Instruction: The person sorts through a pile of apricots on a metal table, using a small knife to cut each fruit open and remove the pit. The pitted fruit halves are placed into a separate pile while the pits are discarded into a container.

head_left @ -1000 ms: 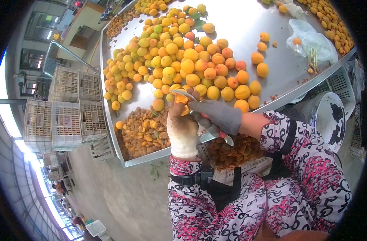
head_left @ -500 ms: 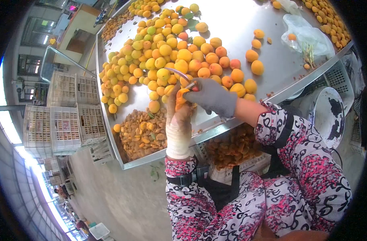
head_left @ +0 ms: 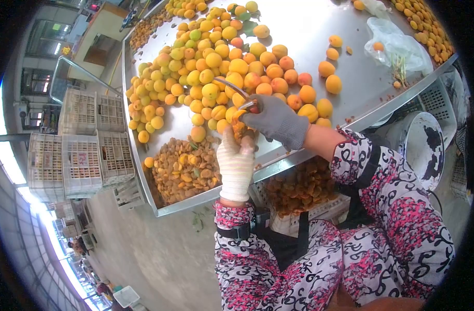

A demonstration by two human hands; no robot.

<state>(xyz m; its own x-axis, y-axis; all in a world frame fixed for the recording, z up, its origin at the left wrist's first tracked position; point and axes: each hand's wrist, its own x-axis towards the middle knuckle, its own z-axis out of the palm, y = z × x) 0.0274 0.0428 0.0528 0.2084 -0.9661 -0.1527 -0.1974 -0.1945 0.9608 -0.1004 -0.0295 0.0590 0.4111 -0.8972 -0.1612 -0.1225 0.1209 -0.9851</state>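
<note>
My left hand (head_left: 234, 168), in a white striped glove, has its fingers closed around the lower part of an orange apricot (head_left: 238, 123). My right hand (head_left: 278, 120), in a grey glove, grips a curved knife (head_left: 232, 87) and touches the same fruit from the right. The blade points up and left over the pile of yellow and orange apricots (head_left: 211, 59) on the metal table (head_left: 299, 20). Just left of my left hand lies a heap of brown-orange pieces (head_left: 185, 173). The inside of the held fruit is mostly hidden by my fingers.
Below the table's edge a crate (head_left: 325, 212) holds dark orange apricot pieces (head_left: 299, 186). At right stands a white basin (head_left: 424, 150) with dark patches. Clear plastic bags (head_left: 397, 46) lie on the table's right part. Stacked white crates (head_left: 81, 160) stand at left.
My left hand has turned, showing more of the glove's striped back, and its fingers sit slightly lower. My right hand and the knife have shifted slightly right.
</note>
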